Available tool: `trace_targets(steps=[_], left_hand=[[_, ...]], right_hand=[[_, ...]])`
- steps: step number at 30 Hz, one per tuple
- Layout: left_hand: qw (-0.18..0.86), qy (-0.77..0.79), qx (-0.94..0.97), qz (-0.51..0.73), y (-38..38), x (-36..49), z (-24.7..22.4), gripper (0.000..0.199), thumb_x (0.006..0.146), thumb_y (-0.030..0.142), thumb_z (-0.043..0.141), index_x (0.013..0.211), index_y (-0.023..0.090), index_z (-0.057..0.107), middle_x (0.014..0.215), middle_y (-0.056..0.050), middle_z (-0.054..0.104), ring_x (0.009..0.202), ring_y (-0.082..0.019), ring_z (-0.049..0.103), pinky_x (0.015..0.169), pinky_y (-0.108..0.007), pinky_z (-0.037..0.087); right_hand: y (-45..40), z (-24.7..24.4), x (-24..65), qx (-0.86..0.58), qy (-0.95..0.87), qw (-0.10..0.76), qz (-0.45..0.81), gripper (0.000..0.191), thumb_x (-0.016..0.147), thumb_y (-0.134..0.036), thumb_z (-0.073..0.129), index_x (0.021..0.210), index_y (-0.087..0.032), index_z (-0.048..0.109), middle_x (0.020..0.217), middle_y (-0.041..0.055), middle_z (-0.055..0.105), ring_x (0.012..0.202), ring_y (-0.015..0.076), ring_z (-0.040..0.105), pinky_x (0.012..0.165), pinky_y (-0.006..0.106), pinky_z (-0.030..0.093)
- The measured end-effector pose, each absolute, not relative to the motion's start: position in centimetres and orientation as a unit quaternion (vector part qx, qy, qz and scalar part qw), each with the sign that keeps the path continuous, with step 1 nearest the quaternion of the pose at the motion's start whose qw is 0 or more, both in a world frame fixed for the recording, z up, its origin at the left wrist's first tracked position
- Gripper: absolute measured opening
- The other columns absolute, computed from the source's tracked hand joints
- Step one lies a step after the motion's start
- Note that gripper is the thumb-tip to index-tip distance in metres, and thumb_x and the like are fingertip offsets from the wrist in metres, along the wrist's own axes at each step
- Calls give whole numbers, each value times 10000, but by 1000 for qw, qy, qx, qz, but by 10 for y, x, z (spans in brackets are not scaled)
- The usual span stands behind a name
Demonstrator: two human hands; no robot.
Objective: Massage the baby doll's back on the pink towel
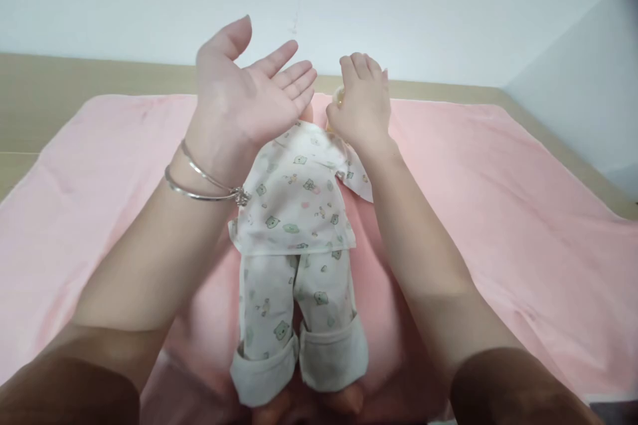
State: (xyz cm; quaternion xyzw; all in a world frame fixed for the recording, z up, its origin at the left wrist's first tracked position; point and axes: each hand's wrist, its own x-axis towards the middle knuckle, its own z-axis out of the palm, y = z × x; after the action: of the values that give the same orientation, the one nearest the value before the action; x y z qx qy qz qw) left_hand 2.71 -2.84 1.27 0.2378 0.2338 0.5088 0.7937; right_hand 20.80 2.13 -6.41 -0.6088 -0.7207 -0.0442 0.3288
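Note:
A baby doll (296, 202) in a white top and trousers with a small green animal print lies lengthwise in front of me. Its trouser cuffs (333, 353) are rolled up, and its feet show at the bottom edge. My left hand (249, 89), with two silver bangles (202, 186) at the wrist, is held palm up with fingers stretched, over the doll's head end. On the far side, my right hand (363, 96) curls around a partly hidden, rounded whitish-yellow thing (339, 94). Both hands hide most of the doll's head.
A pink cloth (498, 212) spreads under the doll across the wooden surface (44, 89). Behind it rises a white wall (399, 6) with faint scribbles, meeting another wall at the right. The cloth is wrinkled near my forearms.

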Motion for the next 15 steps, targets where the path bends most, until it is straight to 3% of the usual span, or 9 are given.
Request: trace_targets(steps=[8, 15], left_hand=[[782, 260, 259, 505, -57, -5, 31, 530, 1056, 351, 302, 1483, 93, 481, 1473, -185, 560, 1495, -278, 492, 1226, -338, 481], [759, 277, 284, 517, -64, -21, 42, 549, 1083, 399, 223, 1429, 123, 548, 1344, -134, 636, 1427, -249, 573, 1134, -310, 545]], right_hand=[[39, -77, 211, -587, -707, 393, -23, 563, 804, -116, 537, 1343, -235, 425, 1522, 91, 488, 1454, 299, 254, 1256, 630, 193], [38, -82, 213, -597, -696, 397, -48, 603, 765, -88, 553, 1346, -207, 441, 1508, 127, 476, 1473, 305, 258, 1268, 566, 197]])
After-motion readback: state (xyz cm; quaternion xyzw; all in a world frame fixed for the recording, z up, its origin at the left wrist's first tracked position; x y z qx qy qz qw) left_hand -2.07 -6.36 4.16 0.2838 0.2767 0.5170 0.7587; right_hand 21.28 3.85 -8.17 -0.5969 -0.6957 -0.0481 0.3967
